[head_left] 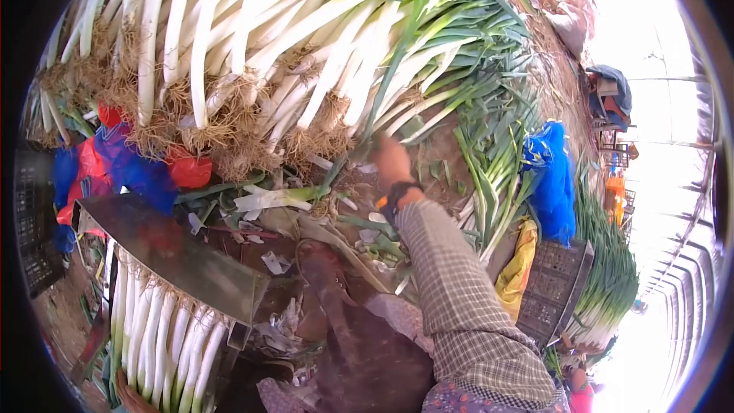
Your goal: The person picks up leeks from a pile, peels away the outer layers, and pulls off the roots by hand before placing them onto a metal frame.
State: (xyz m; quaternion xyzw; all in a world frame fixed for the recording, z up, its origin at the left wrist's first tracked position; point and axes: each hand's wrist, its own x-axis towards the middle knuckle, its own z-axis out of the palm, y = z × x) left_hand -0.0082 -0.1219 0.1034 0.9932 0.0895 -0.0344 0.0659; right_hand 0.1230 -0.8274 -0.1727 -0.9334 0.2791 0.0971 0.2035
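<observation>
My right hand (392, 162) reaches forward at the foot of a large heap of leeks (260, 38), just below their roots. It is smeared by motion, so I cannot tell whether its fingers hold anything. A dark watch (403, 193) sits on that wrist, below a checked sleeve (459, 268). One long green leaf (397, 69) hangs down over the heap and ends close to the fingers. My left hand is out of sight. At the lower left, a row of leeks (164, 336) lies side by side, root ends against a metal stand (180, 252).
Leaf scraps (279, 197) litter the ground between stand and heap. Red and blue netting (126, 157) lies at the left. On the right are blue netting (552, 183), a yellow cloth (518, 271), a dark plastic crate (552, 291) and another leek pile (600, 268).
</observation>
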